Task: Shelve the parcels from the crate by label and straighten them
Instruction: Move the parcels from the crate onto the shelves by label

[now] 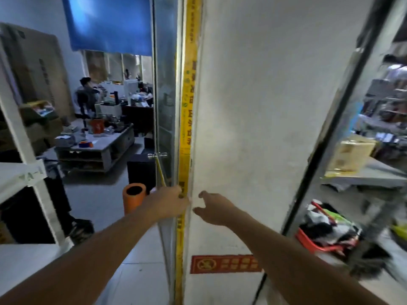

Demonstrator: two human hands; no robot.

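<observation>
A red crate (308,239) full of bagged parcels (326,223) stands on the floor at the lower right, blurred. My left hand (169,201) reaches forward in front of the yellow-taped edge (185,128) of a white wall; whether it holds anything is hidden. My right hand (214,208) is stretched out just right of it, fingers apart, empty, in front of the white wall (253,106). A white shelf (19,177) labelled "A-1" is at the left edge. Both hands are far from the crate.
A glass door (165,106) with a metal handle (156,155) stands left of the wall. An orange tube (134,198) is on the floor by it. A metal rack (363,179) with a cardboard box (352,155) is at right. A person sits far back left.
</observation>
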